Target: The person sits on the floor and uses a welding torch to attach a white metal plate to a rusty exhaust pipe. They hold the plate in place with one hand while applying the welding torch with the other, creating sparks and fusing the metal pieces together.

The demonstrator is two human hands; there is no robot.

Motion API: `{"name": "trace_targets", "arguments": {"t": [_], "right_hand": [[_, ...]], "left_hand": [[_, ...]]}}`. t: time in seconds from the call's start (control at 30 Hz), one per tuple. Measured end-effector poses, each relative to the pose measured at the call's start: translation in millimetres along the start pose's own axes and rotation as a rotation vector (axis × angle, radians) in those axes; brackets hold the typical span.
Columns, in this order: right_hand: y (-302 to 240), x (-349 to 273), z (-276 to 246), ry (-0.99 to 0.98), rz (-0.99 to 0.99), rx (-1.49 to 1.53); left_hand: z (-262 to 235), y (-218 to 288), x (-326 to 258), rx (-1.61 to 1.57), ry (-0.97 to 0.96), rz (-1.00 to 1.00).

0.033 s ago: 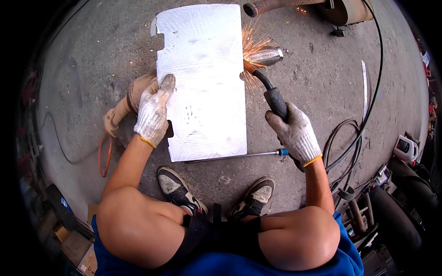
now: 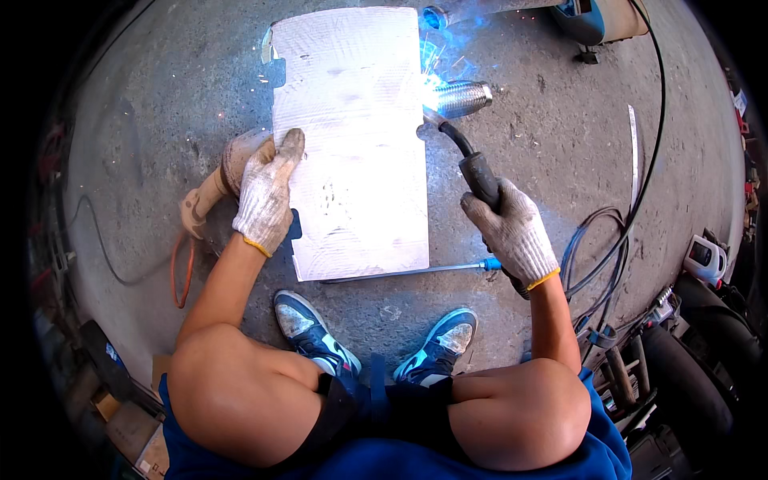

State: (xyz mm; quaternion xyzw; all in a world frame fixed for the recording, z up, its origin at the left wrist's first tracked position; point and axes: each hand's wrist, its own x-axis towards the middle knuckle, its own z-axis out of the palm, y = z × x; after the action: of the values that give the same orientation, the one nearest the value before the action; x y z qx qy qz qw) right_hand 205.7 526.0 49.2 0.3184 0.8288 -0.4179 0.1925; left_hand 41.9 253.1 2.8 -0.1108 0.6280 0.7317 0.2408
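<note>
My gloved left hand [image 2: 270, 188] grips the left edge of a flat white panel [image 2: 352, 160], its thumb over the face. In my gloved right hand [image 2: 512, 228] is a black-handled welding torch [image 2: 478, 178]. The torch's bent neck runs up and left to a blue-white glare at the panel's right edge. Beside that glare lies a braided metal flex pipe [image 2: 464, 98]. The glare and the panel hide the torch tip and the other end of the pipe. A rusty pipe piece [image 2: 210, 194] lies on the floor behind my left hand, partly covered by the panel.
A long screwdriver [image 2: 456, 270] lies below the panel. Black cable [image 2: 658, 104] curves down the right side to coils [image 2: 596, 240]. A pipe with a muffler [image 2: 620, 18] lies at the far right. Dark tubes [image 2: 680, 376] crowd the lower right.
The orange spray of sparks at the flex pipe has given way to a bright blue-white arc glare, tinting floor and shoes blue. Both hands, panel and torch stay in place.
</note>
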Motion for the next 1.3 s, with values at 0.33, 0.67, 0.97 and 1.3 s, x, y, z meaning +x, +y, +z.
{"name": "trace_targets", "arguments": {"t": [0.33,0.67,0.97,1.3], "right_hand": [[6,1,1,0.035,-0.063,0.011],[15,-3,1,0.081,-0.071,0.021],[6,-3,-2,0.046,-0.027,0.023],[15,2,2,0.064,-0.079,-0.011]], "left_hand": [[2,5,-3,0.011,0.017,-0.015],[-21,4,10,0.004,0.099,0.003],[-12,7,5,-0.028,0.138,-0.036],[-9,7,3,0.001,0.12,-0.052]]}}
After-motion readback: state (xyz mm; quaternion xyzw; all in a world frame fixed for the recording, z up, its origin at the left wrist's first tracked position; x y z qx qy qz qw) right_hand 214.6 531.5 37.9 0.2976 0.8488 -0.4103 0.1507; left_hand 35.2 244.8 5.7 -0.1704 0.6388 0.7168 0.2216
